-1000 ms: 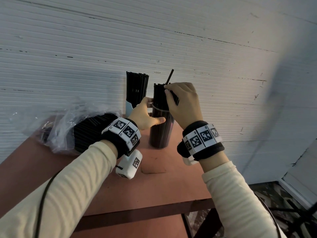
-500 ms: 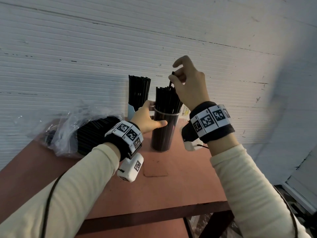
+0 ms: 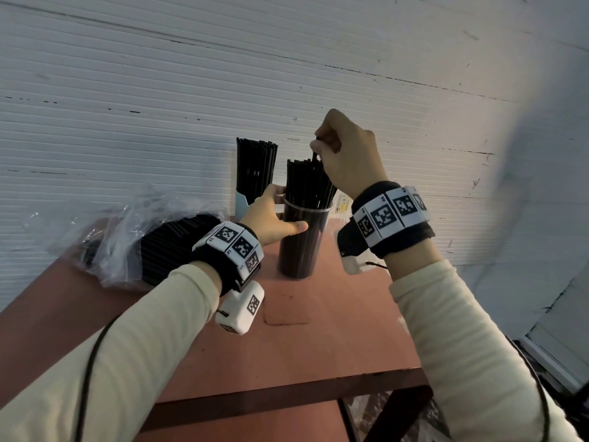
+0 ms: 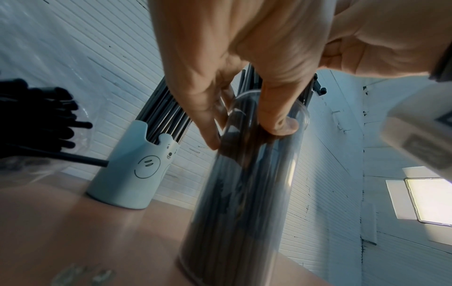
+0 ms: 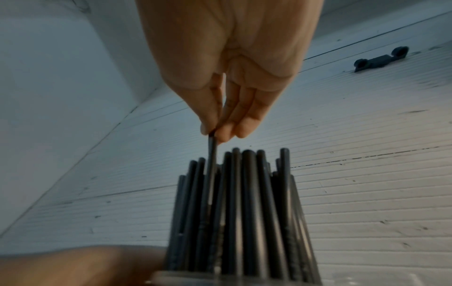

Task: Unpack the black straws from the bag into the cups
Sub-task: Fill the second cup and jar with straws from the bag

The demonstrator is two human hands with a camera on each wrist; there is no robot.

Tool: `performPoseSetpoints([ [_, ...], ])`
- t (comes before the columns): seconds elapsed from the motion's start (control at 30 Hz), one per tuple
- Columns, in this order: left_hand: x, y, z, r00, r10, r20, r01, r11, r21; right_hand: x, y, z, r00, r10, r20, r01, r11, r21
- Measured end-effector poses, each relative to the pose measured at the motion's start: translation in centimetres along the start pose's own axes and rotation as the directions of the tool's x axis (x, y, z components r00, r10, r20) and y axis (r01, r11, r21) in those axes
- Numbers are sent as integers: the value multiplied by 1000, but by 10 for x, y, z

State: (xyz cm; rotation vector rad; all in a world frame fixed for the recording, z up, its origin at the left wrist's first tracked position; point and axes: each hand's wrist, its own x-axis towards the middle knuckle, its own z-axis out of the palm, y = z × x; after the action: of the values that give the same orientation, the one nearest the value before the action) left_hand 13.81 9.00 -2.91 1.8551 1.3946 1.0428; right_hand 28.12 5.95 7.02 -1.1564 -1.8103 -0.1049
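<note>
A tall clear cup [image 3: 302, 240] [image 4: 247, 189] packed with black straws [image 3: 307, 183] [image 5: 244, 212] stands on the reddish table [image 3: 318, 339]. My left hand [image 3: 274, 218] [image 4: 244, 108] grips the cup near its rim, thumb in front. Above the cup, my right hand [image 3: 345, 157] [image 5: 215, 133] pinches the top of a single black straw [image 5: 211, 164] that sticks up out of the bundle. Behind stands a pale blue cup [image 3: 241, 204] [image 4: 137, 174] full of straws. At the left lies the clear plastic bag [image 3: 127, 237] with many black straws [image 3: 172, 247] in it.
A white ribbed wall [image 3: 159, 106] runs close behind the cups. The table's front edge [image 3: 287, 397] and right edge drop to the floor. A small yellow-and-white item [image 3: 342, 204] sits behind the clear cup.
My right hand has risen from the straw tops and now holds one straw by its upper end. The left hand has stayed on the cup.
</note>
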Motion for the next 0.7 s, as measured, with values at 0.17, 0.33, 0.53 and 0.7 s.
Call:
performPoseSetpoints([
  [0.17, 0, 1, 0, 1000, 6, -17, -5, 999, 35, -16, -11, -20, 970, -5, -243, 54, 979, 196],
  [0.33, 2, -1, 1, 1000, 8, -15, -7, 1000, 14, -36, -24, -35, 957, -47, -287, 130, 952, 278],
  [0.53, 2, -1, 2, 1000, 0, -13, 0, 1000, 1, -39, -8, -14, 997, 32, -64, -19, 979, 201],
  [0.7, 1, -1, 2, 1000, 16, -25, -16, 1000, 10, -42, 4, 12, 997, 70, 8, -71, 997, 43],
])
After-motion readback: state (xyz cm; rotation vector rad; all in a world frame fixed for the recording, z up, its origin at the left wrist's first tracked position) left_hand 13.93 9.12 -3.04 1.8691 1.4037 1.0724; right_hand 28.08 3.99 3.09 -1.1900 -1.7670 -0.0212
